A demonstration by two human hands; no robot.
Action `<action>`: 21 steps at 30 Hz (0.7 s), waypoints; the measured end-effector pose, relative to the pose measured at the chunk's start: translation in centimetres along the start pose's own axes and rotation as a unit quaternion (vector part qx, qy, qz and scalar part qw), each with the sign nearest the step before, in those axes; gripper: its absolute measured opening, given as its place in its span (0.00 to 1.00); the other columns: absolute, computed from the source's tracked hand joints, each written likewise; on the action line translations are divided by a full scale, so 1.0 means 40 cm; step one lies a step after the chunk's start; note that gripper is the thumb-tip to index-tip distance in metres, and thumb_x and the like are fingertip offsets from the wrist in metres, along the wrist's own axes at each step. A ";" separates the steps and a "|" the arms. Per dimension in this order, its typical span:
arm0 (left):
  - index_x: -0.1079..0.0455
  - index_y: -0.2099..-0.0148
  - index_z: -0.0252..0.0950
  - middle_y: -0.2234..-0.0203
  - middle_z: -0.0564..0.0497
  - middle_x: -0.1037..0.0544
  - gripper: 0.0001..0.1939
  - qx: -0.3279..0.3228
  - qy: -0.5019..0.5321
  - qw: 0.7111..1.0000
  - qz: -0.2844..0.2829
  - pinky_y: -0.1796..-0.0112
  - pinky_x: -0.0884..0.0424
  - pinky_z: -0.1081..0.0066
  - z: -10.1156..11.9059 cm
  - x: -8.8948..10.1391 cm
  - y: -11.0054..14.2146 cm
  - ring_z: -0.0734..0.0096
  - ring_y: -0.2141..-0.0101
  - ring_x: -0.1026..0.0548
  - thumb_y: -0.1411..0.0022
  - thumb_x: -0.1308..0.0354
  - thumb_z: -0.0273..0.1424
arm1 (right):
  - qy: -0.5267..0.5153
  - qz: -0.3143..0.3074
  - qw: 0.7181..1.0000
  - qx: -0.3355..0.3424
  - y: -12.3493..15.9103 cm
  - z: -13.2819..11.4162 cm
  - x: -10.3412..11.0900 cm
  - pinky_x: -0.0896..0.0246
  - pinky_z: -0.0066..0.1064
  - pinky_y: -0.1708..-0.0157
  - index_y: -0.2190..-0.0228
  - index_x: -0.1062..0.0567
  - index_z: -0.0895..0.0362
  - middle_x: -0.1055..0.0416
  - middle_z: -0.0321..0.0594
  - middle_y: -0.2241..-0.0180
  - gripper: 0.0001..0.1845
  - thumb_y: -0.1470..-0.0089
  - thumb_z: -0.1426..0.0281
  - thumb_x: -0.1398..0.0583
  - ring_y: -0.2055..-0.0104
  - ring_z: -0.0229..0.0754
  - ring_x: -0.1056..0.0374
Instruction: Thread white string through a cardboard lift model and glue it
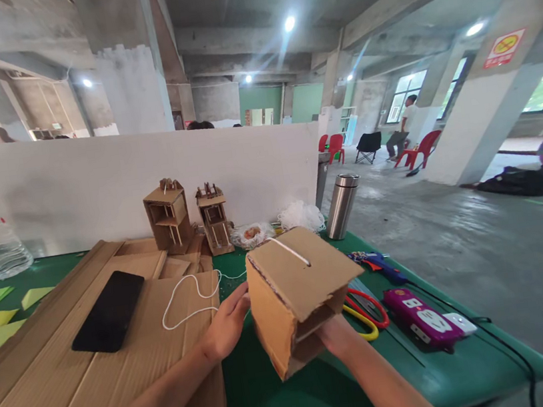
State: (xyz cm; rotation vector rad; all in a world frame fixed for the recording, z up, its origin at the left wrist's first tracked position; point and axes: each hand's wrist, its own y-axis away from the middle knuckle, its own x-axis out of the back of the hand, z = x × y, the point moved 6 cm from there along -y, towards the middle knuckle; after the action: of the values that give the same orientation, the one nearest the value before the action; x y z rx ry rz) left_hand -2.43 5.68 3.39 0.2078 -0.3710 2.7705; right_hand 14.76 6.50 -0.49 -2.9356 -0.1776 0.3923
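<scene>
A small brown cardboard box [306, 273] with an open front is tilted in the air over the green tabletop. My left hand [230, 320] grips its left side, fingers close together and the tips hidden behind it. Into the open front reaches my right hand [338, 337], supporting the box from inside; its fingers are hidden. A short white stick or cord piece [291, 252] lies across the box's top. White cord [183, 296] loops over the flat cardboard sheet [174, 372] and runs toward the box's back left. Scissors [380, 309] with red and yellow handles lie right of the box.
A black phone [109, 312] rests on the cardboard sheet. Two cardboard structures [168, 218] stand by the white partition [246, 166]. At the right are a steel flask [343, 207], a blue glue gun [381, 265], a purple case [421, 317] and a black cable [498, 343].
</scene>
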 end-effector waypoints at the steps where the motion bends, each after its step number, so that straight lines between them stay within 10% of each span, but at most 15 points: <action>1: 0.27 0.44 0.40 0.48 0.47 0.22 0.29 0.000 0.001 1.000 0.012 0.37 0.43 0.54 0.002 0.005 0.003 0.50 0.41 0.33 0.33 0.53 0.54 | -0.003 -0.003 1.000 -0.004 -0.001 -0.001 -0.002 0.28 0.44 0.58 0.58 0.22 0.52 0.20 0.44 0.64 0.26 0.52 0.48 0.34 0.58 0.53 0.26; 6: 0.26 0.45 0.37 0.47 0.45 0.23 0.37 -0.004 0.003 0.999 0.045 0.33 0.55 0.55 0.006 0.018 0.013 0.48 0.36 0.40 0.36 0.57 0.60 | 0.000 -0.027 1.000 -0.012 -0.008 -0.013 -0.021 0.30 0.46 0.54 0.59 0.22 0.52 0.20 0.42 0.64 0.24 0.52 0.50 0.34 0.55 0.56 0.25; 21: 0.25 0.45 0.38 0.48 0.48 0.22 0.39 0.017 -0.010 0.999 0.029 0.35 0.45 0.56 0.020 0.006 0.020 0.50 0.38 0.35 0.38 0.56 0.63 | 0.138 -0.078 0.987 0.037 -0.004 -0.044 -0.042 0.35 0.49 0.46 0.56 0.21 0.51 0.20 0.48 0.59 0.27 0.54 0.49 0.34 0.48 0.60 0.28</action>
State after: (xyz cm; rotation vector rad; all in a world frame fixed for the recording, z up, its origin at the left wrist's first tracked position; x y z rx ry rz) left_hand -2.84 4.81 4.03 0.2353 -0.3410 2.8348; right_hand 13.59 6.14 1.64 -2.8372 -0.3441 -0.0305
